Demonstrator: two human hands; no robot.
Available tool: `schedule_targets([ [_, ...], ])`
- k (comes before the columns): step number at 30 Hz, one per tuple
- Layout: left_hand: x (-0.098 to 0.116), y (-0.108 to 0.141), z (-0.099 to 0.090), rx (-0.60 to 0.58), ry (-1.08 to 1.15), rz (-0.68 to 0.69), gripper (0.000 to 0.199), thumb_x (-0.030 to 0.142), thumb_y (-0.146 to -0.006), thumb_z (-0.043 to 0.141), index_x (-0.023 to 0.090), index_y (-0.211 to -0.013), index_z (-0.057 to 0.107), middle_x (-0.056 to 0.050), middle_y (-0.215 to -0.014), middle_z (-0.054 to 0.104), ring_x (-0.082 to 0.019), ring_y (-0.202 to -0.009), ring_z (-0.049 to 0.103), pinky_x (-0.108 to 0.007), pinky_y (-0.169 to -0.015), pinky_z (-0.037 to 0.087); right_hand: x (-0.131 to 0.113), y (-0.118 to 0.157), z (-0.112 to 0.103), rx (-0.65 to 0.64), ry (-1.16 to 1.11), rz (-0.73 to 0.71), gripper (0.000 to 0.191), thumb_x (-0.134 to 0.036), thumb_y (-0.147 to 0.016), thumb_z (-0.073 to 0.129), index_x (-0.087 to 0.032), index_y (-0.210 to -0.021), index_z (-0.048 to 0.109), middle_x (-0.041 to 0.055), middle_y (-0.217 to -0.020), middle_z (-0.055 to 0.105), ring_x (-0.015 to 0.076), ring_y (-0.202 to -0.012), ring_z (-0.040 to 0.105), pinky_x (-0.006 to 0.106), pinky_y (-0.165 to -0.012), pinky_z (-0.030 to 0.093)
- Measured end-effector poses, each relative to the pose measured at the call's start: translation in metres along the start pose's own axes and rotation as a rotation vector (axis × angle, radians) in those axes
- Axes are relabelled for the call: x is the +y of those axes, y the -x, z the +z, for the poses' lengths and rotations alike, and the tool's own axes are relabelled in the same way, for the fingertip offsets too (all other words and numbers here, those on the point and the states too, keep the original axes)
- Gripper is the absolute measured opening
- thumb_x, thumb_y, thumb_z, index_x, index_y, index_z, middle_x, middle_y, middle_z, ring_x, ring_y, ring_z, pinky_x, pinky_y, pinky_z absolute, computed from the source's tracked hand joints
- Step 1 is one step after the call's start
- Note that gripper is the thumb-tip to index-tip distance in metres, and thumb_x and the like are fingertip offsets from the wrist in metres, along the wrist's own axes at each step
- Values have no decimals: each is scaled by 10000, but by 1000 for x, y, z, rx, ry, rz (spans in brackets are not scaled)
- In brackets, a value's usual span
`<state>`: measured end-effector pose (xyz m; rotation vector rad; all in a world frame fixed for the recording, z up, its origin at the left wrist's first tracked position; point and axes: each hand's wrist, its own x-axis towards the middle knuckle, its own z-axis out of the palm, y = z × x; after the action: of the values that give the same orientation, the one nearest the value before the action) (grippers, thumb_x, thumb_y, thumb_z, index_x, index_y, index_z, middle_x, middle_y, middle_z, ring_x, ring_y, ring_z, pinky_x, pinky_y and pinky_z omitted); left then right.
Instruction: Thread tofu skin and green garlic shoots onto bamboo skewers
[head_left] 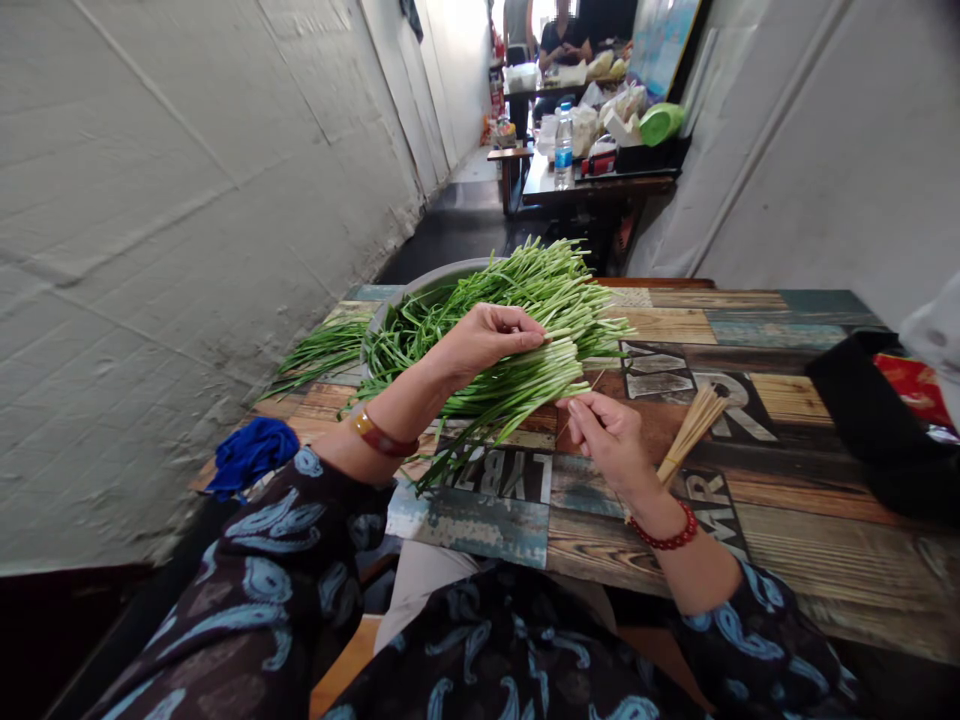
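A large heap of green chives [525, 290] lies over a grey metal basin [427, 278], with the pale stem ends pointing right. My left hand [491, 338] is on top of the heap, thumb and fingers pinched at the pale stems. Just right of the lower stem ends, my right hand [604, 435] has its thumb and forefinger pinched together at a stem end; a thin stick shows beside the fingers. A bundle of thin wooden sticks [694, 430] lies on the patterned wooden table [645, 540], partly behind my right wrist.
A blue cloth [253, 455] is at the table's left edge. On the right are a black object [855, 430] and a red packet [911, 390]. Farther back, another table holds a water bottle [563, 145], bags and a green container [661, 123]. A person [564, 40] sits beyond.
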<state>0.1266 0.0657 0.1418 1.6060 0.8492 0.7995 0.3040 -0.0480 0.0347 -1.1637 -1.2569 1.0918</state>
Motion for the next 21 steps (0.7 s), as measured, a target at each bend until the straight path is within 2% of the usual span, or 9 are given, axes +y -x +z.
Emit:
schedule_targets([
  [16, 4, 0, 2, -53, -44, -5, 256, 349, -668, 803, 124, -608, 699, -27, -686, 633, -109, -663, 511, -261, -646, 396, -1, 1, 1, 11, 26, -13, 350, -472, -964, 542, -165, -952, 710, -38, -560, 554, 80, -421, 467, 203, -424, 358],
  [21, 5, 0, 0, -85, 5, -71, 271, 370, -645, 823, 122, -627, 715, -26, -644, 627, -105, -624, 498, -265, -619, 383, -1, 0, 1, 10, 48, -45, 354, -481, -967, 531, -173, -927, 702, -33, -568, 563, 82, -428, 474, 205, -432, 379],
])
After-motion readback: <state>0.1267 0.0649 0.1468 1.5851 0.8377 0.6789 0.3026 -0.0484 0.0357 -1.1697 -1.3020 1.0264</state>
